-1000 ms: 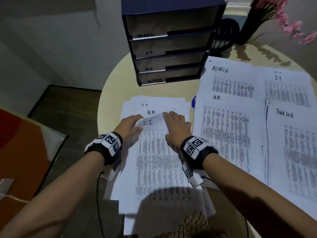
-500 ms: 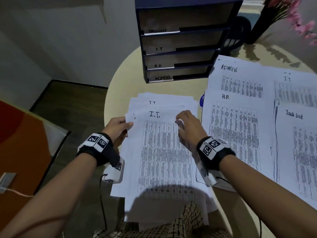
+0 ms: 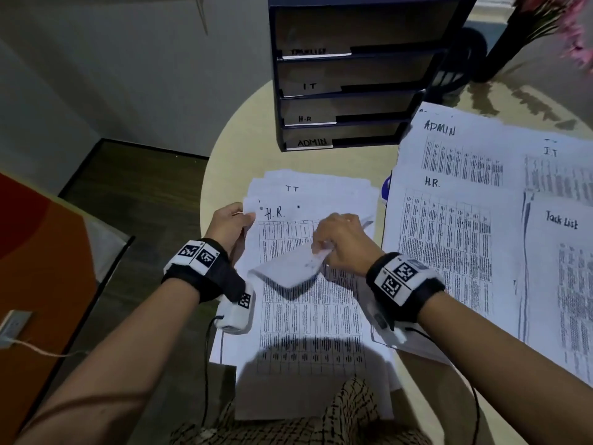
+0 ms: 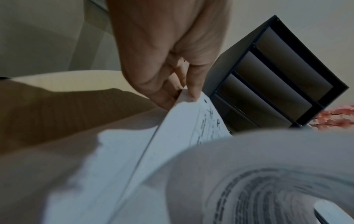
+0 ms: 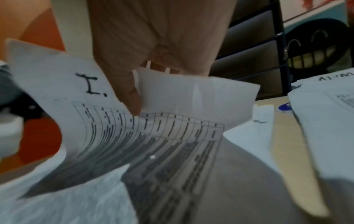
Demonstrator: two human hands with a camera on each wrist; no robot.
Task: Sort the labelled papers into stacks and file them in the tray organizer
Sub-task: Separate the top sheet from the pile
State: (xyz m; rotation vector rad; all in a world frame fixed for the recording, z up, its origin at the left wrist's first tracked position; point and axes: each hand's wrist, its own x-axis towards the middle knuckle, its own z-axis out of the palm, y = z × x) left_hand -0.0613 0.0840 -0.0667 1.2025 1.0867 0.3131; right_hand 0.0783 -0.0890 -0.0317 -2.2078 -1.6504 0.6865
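Head view shows a round pale desk (image 3: 244, 130) carrying everything, largest first. A dark tray organizer (image 3: 353, 75) stands at its far edge, four shelves tagged Task List, IT, H.R and ADMIN from top to bottom. To the right lie sorted sheets (image 3: 475, 200) headed ADMIN, IT, H.R. and Task List, overlapping one another. Nearer the person sits the unsorted pile (image 3: 308, 319), partly hanging over the desk's near edge, with a sheet headed H.R. (image 3: 279, 220) on top and a sheet marked TT peeking out behind it.

The right hand (image 3: 343, 242) is above the pile's middle, its fingers (image 5: 132, 97) curled and pinching the top edge of a curled IT sheet (image 5: 145, 136), which bends up off the pile; the right wrist view shows the letter I beside the thumb. The left hand (image 3: 229, 223) is at the pile's upper left corner, thumb and fingers (image 4: 193, 84) pinching the edge of the H.R. sheet there. A black vase (image 3: 513, 43) with pink flowers stands at the desk's far right.
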